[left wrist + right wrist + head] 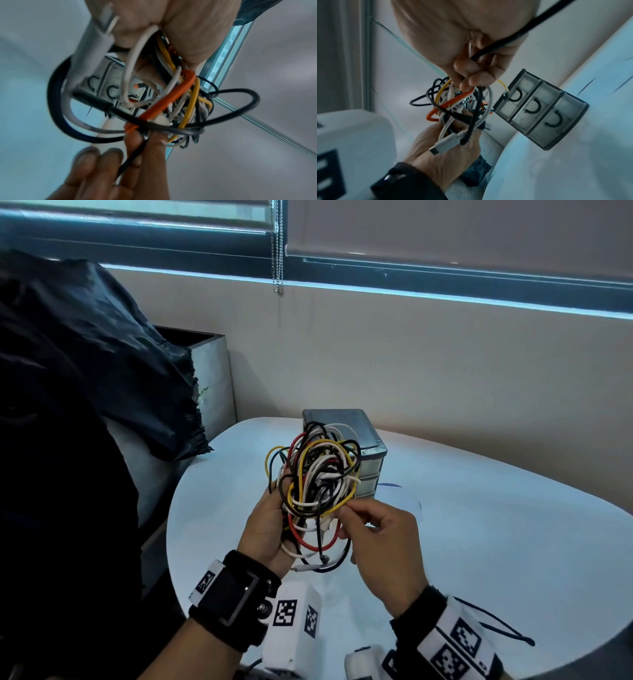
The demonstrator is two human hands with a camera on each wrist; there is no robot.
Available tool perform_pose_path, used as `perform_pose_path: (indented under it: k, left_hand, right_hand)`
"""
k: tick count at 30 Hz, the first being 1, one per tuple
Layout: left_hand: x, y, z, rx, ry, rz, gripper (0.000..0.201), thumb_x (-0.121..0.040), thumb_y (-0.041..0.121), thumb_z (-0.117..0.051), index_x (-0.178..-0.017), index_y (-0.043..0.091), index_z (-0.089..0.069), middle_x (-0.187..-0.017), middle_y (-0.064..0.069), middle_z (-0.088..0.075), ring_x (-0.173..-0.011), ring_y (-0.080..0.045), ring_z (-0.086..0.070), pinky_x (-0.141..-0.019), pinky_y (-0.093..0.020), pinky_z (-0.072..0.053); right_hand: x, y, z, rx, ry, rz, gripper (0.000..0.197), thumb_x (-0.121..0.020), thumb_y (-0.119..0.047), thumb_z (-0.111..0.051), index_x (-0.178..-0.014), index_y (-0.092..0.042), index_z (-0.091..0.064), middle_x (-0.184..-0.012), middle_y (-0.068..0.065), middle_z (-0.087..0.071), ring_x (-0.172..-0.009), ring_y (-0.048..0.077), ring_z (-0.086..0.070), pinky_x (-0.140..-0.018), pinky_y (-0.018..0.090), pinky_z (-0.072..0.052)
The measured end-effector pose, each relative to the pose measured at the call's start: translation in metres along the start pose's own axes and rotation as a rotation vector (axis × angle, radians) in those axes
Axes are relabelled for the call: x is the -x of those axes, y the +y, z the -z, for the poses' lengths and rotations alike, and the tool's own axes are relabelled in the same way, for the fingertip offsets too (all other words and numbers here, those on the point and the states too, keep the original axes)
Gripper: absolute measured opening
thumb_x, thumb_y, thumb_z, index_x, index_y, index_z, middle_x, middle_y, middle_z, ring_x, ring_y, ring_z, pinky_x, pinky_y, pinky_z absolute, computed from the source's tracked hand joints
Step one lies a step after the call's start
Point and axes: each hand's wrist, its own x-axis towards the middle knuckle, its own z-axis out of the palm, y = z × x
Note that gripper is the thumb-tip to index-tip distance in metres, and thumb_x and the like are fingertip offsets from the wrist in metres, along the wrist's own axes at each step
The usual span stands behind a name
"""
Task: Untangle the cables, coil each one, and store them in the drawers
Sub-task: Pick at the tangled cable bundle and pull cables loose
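Observation:
A tangle of cables [317, 481], with yellow, white, black and red strands, hangs in the air above the white table [496, 525]. My left hand [274, 518] grips the tangle from the left, palm towards it. A white USB plug [445, 144] lies across that palm. My right hand [346, 513] pinches strands at the tangle's right edge; I cannot tell which strand. An orange-red cable [171, 100] crosses just above the right fingertips [154, 138]. Behind the tangle stands the small grey drawer unit [371, 460], its three drawers [539, 108] closed.
A large black plastic bag [85, 354] fills the left side, in front of a grey bin [214, 371]. A beige wall and a blind's bead chain [278, 251] are behind the table. A thin black cord [496, 621] lies by my right wrist, near the rounded table edge.

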Motion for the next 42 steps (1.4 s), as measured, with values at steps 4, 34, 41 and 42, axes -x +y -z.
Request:
perform_pose_path:
  k: [4, 34, 41, 42]
  left_hand:
    - [0.007, -0.007, -0.002, 0.010, -0.086, 0.011, 0.041, -0.103, 0.022, -0.042, -0.132, -0.003, -0.055, -0.119, -0.023, -0.067, -0.095, -0.028, -0.072, -0.066, -0.034, -0.060]
    - [0.006, 0.005, 0.006, 0.095, -0.066, -0.007, 0.048, -0.104, 0.036, -0.039, -0.141, 0.008, -0.050, -0.137, -0.020, -0.057, -0.116, -0.034, -0.061, -0.081, -0.040, -0.057]
    - [0.018, 0.005, 0.016, 0.216, -0.346, 0.194, 0.040, -0.091, 0.031, -0.063, -0.098, -0.008, -0.070, -0.085, -0.020, -0.072, -0.077, -0.026, -0.071, -0.069, -0.032, -0.057]
    - [0.016, 0.006, 0.021, 0.147, -0.301, 0.189, 0.042, -0.069, 0.034, -0.086, -0.083, -0.004, -0.073, -0.067, -0.015, -0.069, -0.059, -0.022, -0.067, -0.055, -0.028, -0.054]
  right_hand:
    - [0.000, -0.001, 0.002, -0.070, 0.032, -0.080, 0.016, -0.086, -0.001, -0.068, -0.071, -0.006, -0.066, -0.056, 0.001, -0.064, -0.043, 0.007, -0.051, -0.046, 0.022, -0.043]
    - [0.012, -0.007, 0.009, -0.028, -0.110, -0.002, 0.017, -0.090, -0.011, -0.068, -0.075, -0.013, -0.075, -0.062, 0.006, -0.068, -0.043, 0.010, -0.050, -0.048, 0.023, -0.045]
    - [0.002, -0.027, 0.023, 0.049, -0.027, 0.179, 0.024, -0.086, -0.018, -0.074, -0.062, -0.021, -0.072, -0.057, -0.002, -0.067, -0.052, 0.011, -0.057, -0.055, 0.029, -0.050]
    - [-0.007, -0.031, 0.031, 0.037, 0.058, 0.209, 0.026, -0.086, -0.019, -0.073, -0.061, -0.017, -0.070, -0.056, 0.001, -0.065, -0.054, 0.013, -0.055, -0.058, 0.033, -0.050]
